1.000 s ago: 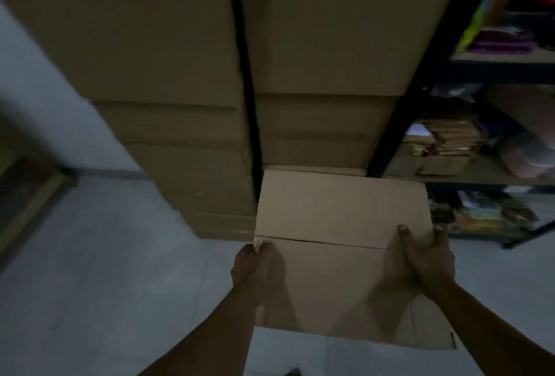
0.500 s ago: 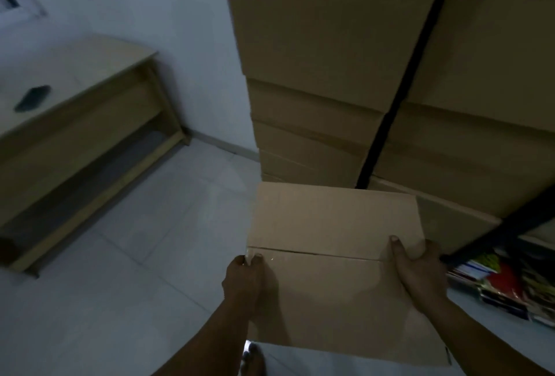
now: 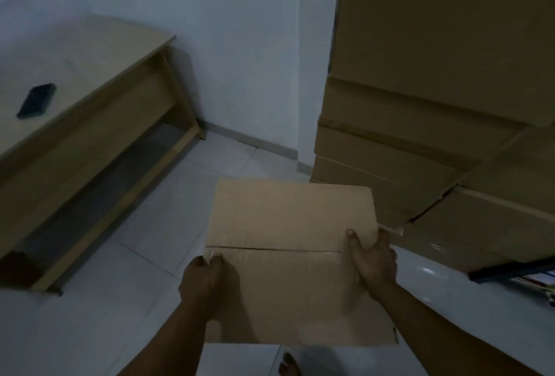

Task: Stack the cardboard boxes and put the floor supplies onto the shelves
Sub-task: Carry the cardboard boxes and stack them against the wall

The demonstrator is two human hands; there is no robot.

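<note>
Holding closed cardboard box [image 3: 292, 243]: left hand [image 3: 204, 279], right hand [image 3: 374, 258].

2 hands show, the left hand [image 3: 204, 282] and right hand [image 3: 374, 258]; 1 held cardboard box [image 3: 288, 225]; 2 stacks of boxes [image 3: 420, 105]; 1 counter [image 3: 90, 75]; 1 dark flat object [image 3: 36, 100]; 1 bare foot [image 3: 289, 368].

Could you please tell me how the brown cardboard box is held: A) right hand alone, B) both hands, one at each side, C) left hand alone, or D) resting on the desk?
B: the left hand grips the brown cardboard box at its left edge, the right hand at its right edge.
</note>
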